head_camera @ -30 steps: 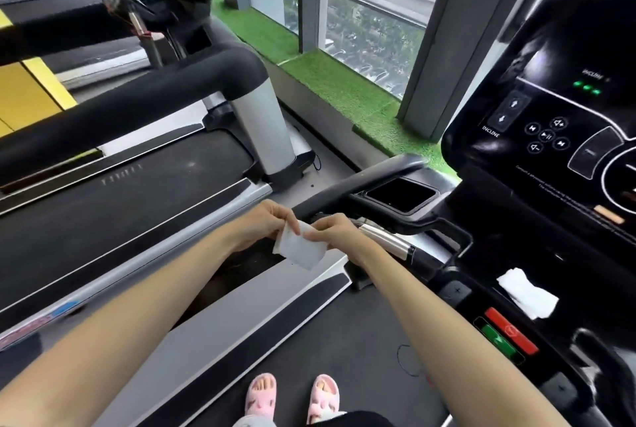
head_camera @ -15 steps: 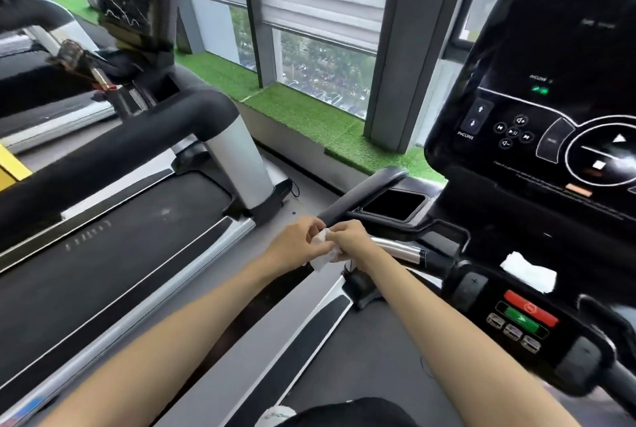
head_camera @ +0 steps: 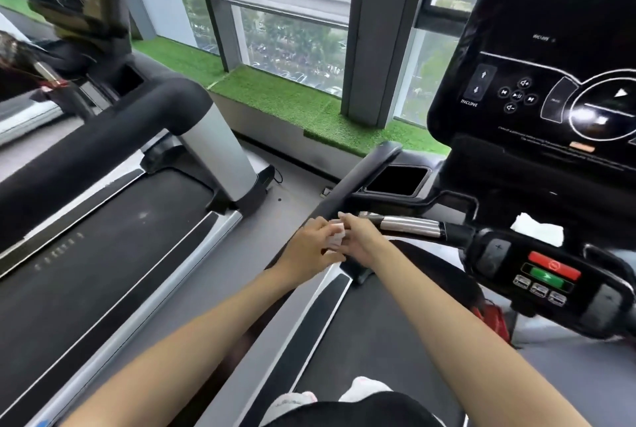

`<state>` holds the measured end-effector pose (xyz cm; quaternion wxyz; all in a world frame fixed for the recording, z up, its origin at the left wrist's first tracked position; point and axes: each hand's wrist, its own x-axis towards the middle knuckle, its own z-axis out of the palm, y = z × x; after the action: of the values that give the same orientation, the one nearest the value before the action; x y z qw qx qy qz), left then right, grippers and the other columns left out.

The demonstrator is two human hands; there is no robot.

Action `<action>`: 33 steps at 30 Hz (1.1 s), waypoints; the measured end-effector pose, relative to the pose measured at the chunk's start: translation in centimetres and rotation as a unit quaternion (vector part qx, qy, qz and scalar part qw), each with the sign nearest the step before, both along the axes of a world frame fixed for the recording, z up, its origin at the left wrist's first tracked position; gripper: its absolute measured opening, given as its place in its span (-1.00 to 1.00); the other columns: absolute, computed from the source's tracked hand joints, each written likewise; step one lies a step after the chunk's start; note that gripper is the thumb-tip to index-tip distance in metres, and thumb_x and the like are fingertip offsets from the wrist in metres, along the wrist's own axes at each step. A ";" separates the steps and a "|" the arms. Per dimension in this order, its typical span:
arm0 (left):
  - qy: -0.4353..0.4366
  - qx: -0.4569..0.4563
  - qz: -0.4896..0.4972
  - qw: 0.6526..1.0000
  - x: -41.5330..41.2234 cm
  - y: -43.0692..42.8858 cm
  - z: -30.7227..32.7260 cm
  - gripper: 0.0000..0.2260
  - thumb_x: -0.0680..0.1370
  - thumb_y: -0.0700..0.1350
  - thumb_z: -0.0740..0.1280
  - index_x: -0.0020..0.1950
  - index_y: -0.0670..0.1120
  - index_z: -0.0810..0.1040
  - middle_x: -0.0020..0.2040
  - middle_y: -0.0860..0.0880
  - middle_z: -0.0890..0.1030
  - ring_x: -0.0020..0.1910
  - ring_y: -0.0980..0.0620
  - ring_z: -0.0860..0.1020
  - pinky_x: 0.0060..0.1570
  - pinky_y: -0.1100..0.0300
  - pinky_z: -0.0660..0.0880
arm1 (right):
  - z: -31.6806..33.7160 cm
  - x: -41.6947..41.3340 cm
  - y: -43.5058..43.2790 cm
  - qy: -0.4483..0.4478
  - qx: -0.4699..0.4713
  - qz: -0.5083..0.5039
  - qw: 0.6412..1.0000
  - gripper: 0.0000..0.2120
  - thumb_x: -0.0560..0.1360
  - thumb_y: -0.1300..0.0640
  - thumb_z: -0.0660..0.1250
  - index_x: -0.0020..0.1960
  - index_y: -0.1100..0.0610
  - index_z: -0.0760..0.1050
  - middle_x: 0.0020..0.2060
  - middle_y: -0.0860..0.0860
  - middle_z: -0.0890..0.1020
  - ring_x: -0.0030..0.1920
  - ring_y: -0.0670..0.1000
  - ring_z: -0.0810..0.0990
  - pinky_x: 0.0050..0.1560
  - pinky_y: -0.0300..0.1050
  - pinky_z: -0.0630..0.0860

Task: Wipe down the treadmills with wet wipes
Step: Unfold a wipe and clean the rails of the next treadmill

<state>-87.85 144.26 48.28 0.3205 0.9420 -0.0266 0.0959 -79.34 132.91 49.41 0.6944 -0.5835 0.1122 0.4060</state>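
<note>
Standing on a treadmill (head_camera: 361, 340), a person pinches a small white wipe (head_camera: 335, 236) between the curled fingers of left hand (head_camera: 311, 249) and right hand (head_camera: 361, 239), beside the handrail (head_camera: 358, 182).

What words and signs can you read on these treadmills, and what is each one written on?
"INCLINE": on the treadmill console, under the up and down arrows.
"+": on the grey handlebar button.
Too blurred to read: a small label high on the console, the fine print below the round dial, and the marks on the neighbouring treadmill's side rail.
</note>
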 end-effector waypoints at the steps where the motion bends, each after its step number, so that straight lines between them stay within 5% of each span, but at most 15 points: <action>1: -0.025 0.066 -0.032 0.997 -0.1 0.3 -0.6 -0.60 0.34 -0.20 0.53 0.16 -0.16 0.58 0.01 -0.10 0.54 -0.03 -0.06 0.47 -0.01 0.09 0.48 | -0.4 -0.1 -0.2 -0.010 0.005 0.006 1.000 -0.82 0.58 0.27 0.19 0.05 0.33 0.54 -0.19 0.17 0.60 -0.23 0.09 0.61 -0.15 -0.02 0.61; 3: -0.075 0.174 -0.075 0.979 -0.4 0.7 -1.5 -0.60 0.30 -0.34 0.44 0.12 -0.15 0.59 -0.01 -0.07 0.55 -0.07 -0.04 0.43 -0.08 0.10 0.48 | -1.3 -0.5 -0.5 -0.020 0.000 0.025 0.999 -0.75 0.59 0.36 0.14 0.15 0.39 0.53 -0.18 0.17 0.62 -0.21 0.05 0.62 -0.08 -0.05 0.62; 6: -0.119 0.273 -0.147 0.943 -0.8 1.0 -2.9 -0.58 0.31 -0.44 0.22 0.09 -0.16 0.58 -0.08 -0.07 0.55 -0.12 -0.04 0.42 -0.07 0.10 0.47 | -3.0 -1.2 -1.3 0.002 -0.031 0.051 0.998 -0.70 0.59 0.40 0.08 0.19 0.36 0.53 -0.21 0.14 0.63 -0.28 0.00 0.60 -0.24 -0.16 0.59; 10: -0.141 0.334 -0.231 0.903 -0.7 1.1 -4.3 -0.67 0.47 -0.39 0.08 0.03 -0.18 0.59 -0.12 -0.08 0.55 -0.16 -0.05 0.46 -0.10 0.09 0.49 | -5.6 -1.8 -2.7 0.026 -0.064 0.035 0.997 -0.73 0.59 0.39 0.14 0.21 0.27 0.53 0.04 0.19 0.60 -0.03 0.08 0.60 -0.05 -0.03 0.63; 14: -0.132 0.378 -0.282 0.872 0.1 0.4 -6.3 -0.72 0.51 -0.38 0.13 0.05 -0.18 0.58 -0.12 -0.06 0.53 -0.15 -0.04 0.48 -0.02 0.11 0.48 | -7.9 -1.7 -3.9 0.041 -0.089 -0.016 0.995 -0.66 0.50 0.50 0.16 0.16 0.23 0.52 0.01 0.23 0.57 -0.14 0.08 0.58 -0.37 -0.16 0.57; 20: -0.107 0.430 -0.271 0.854 2.1 -1.2 -10.0 -0.72 0.50 -0.35 0.14 0.07 -0.19 0.60 -0.07 -0.07 0.56 -0.07 -0.06 0.43 -0.01 0.09 0.50 | -11.7 0.4 -3.9 0.019 -0.164 -0.038 0.986 -0.66 0.45 0.54 0.15 -0.29 0.14 0.41 -0.37 0.09 0.45 -0.40 0.01 0.43 -0.56 -0.32 0.36; 23: -0.087 0.451 -0.233 0.858 2.9 -1.5 -11.0 -0.72 0.54 -0.35 0.08 0.04 -0.18 0.56 -0.06 -0.08 0.59 0.00 -0.07 0.41 -0.05 0.12 0.50 | -13.5 2.0 -2.9 -0.005 -0.185 0.015 0.983 -0.65 0.51 0.48 0.13 -0.31 0.17 0.49 -0.50 -0.02 0.56 -0.47 -0.09 0.52 -0.50 -0.28 0.43; 26: -0.021 0.500 -0.217 0.838 2.2 -1.0 -12.1 -0.82 0.42 -0.35 0.28 -0.13 -0.16 0.64 -0.08 -0.07 0.61 0.09 -0.08 0.39 -0.07 0.10 0.52 | -14.5 2.5 -1.5 -0.059 -0.223 0.108 0.967 -0.62 0.53 0.50 0.11 -0.39 0.21 0.41 -0.73 -0.15 0.42 -0.66 -0.26 0.41 -0.56 -0.45 0.33; 28: 0.017 0.509 -0.189 0.839 1.7 -0.4 -13.6 -0.73 0.48 -0.36 0.17 -0.16 -0.18 0.65 -0.10 -0.08 0.61 0.04 -0.10 0.51 -0.05 0.07 0.55 | -15.1 2.1 -1.0 -0.123 -0.207 0.138 0.961 -0.69 0.50 0.51 0.09 -0.20 0.30 0.57 -0.60 -0.17 0.54 -0.55 -0.29 0.48 -0.42 -0.46 0.37; 30: 0.013 0.515 -0.150 0.844 1.0 0.0 -15.5 -0.53 0.56 -0.36 -0.05 -0.13 -0.21 0.68 -0.06 -0.11 0.63 0.01 -0.12 0.59 0.03 0.07 0.55 | -16.0 1.4 -1.0 -0.185 -0.164 0.148 0.958 -0.58 0.45 0.53 0.08 0.03 0.20 0.62 -0.25 -0.01 0.69 -0.31 -0.24 0.56 -0.27 -0.48 0.40; 33: 0.039 0.616 -0.120 0.778 0.0 -0.1 -17.0 -0.64 0.49 -0.23 0.11 0.02 -0.10 0.69 0.05 -0.05 0.62 0.09 -0.05 0.54 0.18 0.13 0.44 | -17.7 0.3 -0.6 -0.274 -0.125 0.216 0.929 -0.49 0.40 0.50 0.06 0.17 0.21 0.60 0.10 0.11 0.63 0.02 -0.07 0.54 -0.02 -0.51 0.40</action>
<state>-87.84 144.16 31.25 -0.3181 0.9307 -0.1801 -0.0164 -79.09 132.30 31.73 0.5152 -0.7643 -0.1612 0.3528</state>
